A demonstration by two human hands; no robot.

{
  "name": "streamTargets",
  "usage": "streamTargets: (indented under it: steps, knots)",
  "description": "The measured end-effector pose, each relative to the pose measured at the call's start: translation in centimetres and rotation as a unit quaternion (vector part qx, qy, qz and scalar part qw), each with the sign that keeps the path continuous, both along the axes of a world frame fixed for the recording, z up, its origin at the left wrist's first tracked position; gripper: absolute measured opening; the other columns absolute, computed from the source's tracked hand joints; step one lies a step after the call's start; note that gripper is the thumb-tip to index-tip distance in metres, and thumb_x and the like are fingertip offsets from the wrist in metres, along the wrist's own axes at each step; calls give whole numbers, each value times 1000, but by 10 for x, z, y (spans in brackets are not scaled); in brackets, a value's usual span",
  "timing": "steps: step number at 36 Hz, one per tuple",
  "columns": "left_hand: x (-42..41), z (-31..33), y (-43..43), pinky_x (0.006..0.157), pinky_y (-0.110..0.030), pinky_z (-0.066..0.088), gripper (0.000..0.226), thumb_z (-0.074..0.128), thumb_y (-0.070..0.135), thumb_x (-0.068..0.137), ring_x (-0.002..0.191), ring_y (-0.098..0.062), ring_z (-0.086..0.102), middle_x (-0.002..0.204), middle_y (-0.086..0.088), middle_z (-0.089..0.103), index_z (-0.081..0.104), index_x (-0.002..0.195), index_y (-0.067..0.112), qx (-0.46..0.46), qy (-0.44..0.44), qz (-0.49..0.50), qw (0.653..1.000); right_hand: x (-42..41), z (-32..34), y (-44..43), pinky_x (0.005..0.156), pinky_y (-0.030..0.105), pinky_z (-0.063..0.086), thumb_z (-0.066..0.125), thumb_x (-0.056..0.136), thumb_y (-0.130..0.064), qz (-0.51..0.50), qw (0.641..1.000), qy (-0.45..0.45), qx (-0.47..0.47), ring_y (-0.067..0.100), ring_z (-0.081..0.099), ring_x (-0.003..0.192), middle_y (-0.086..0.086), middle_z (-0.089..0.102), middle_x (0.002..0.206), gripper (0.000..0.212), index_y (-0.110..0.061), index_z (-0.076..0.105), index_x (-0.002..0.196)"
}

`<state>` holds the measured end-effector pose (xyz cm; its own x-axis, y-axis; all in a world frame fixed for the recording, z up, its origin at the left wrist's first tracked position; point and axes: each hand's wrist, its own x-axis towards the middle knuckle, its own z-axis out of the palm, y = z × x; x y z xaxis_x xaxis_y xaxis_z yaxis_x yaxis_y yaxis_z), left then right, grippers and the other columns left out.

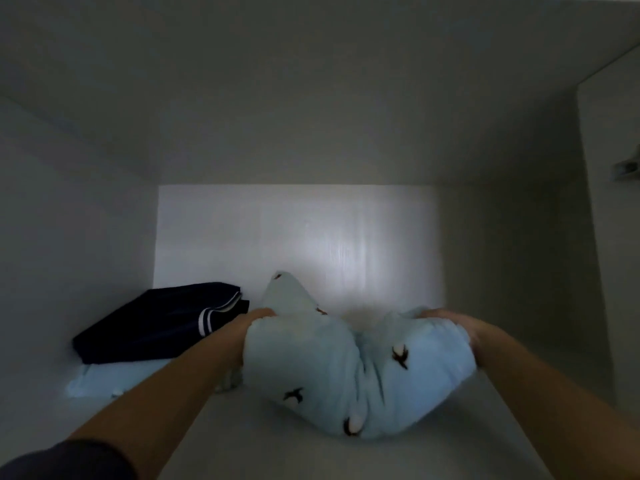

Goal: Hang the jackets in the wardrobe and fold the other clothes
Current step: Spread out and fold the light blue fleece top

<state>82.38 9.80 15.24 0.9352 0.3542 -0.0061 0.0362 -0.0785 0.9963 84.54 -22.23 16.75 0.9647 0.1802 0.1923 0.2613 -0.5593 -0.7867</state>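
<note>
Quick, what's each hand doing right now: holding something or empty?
Left hand: grips the left side of the light blue folded garment.
Right hand: grips the right side of the same garment.

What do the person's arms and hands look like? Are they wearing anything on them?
The left hand and right hand are bare, with no gloves, and no watch or bracelet shows at either wrist. The left arm is uncovered up to a dark sleeve in the picture's bottom corner. The right arm shows no sleeve at all.
</note>
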Motion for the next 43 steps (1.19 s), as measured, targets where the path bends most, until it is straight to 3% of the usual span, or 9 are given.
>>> streamTargets:
  steps: [4, 8, 12, 15, 17, 21, 25, 40, 43]
  knots:
    - [27, -5, 21, 87, -44, 46, 46, 52, 17, 96, 119, -41, 50, 135, -23, 49, 44, 137, -2, 37, 50, 31, 998, 38, -9, -12, 105, 33, 37, 40, 102, -15, -36, 998, 49, -5, 32, 46, 128, 16, 49, 139, 37, 0, 46, 135]
    - [48, -17, 40, 77, -40, 45, 41, 51, 15, 95, 101, -40, 56, 123, -24, 56, 48, 131, -5, 63, 66, 34, 995, 72, -23, -15, 98, 38, 40, 39, 102, -13, -63, 997, 49, -19, 32, 56, 105, 22, 58, 124, 38, 9, 48, 130]
    - [55, -15, 44, 85, -40, 44, 21, 49, 10, 95, 87, -36, 58, 94, -17, 58, 56, 109, -5, 150, 92, 28, 984, 103, -41, -33, 85, 40, 49, 67, 82, -24, -91, 983, 131, -91, 32, 61, 100, 20, 63, 111, 38, -1, 62, 112]
    - [67, -2, 41, 104, -41, 39, 50, 48, 17, 96, 127, -41, 44, 136, -25, 46, 38, 137, -10, 322, 63, 84, 941, 106, -29, -31, 86, 38, 45, 59, 89, -24, -109, 973, 118, -166, 28, 51, 109, 13, 50, 127, 37, -14, 47, 122]
    - [71, 7, 30, 108, -38, 34, 64, 46, 30, 97, 133, -38, 36, 148, -20, 32, 22, 146, -3, 419, 5, 78, 904, 114, -16, -20, 99, 33, 37, 58, 90, -26, -112, 974, 40, -195, 29, 38, 132, 11, 33, 151, 63, -12, 30, 146]
    - [80, 2, -13, 115, -42, 23, 76, 28, 67, 84, 141, -24, 27, 155, -3, 28, 27, 148, 25, 608, -53, -12, 792, 107, -11, 34, 110, 26, 23, 45, 98, -42, 0, 968, -60, -246, 23, 27, 142, 4, 24, 156, 64, -18, 19, 151]
    - [94, -34, -30, 113, -42, 26, 98, 8, 84, 65, 135, -21, 37, 151, 2, 37, 36, 143, 31, 623, 17, -120, 773, 112, -47, 83, 118, 31, 12, 25, 101, -51, 136, 933, -39, -332, 20, 20, 145, 0, 23, 157, 58, -23, 20, 152]
    - [164, -6, 2, 117, -36, 18, 79, 27, 66, 93, 143, -24, 24, 158, -7, 21, 23, 151, 12, 643, 185, -121, 733, 187, -53, 125, 113, 41, 24, 23, 99, -55, 84, 927, -45, -362, 26, 34, 137, 7, 31, 154, 58, -23, 33, 146]
    - [183, -8, 7, 111, -33, 25, 72, 34, 59, 95, 138, -26, 33, 153, -13, 31, 29, 148, 11, 666, 140, -67, 729, 195, -50, 144, 114, 56, 6, 23, 97, -59, 23, 922, -102, -373, 31, 10, 146, 2, 9, 161, 62, -30, 17, 152]
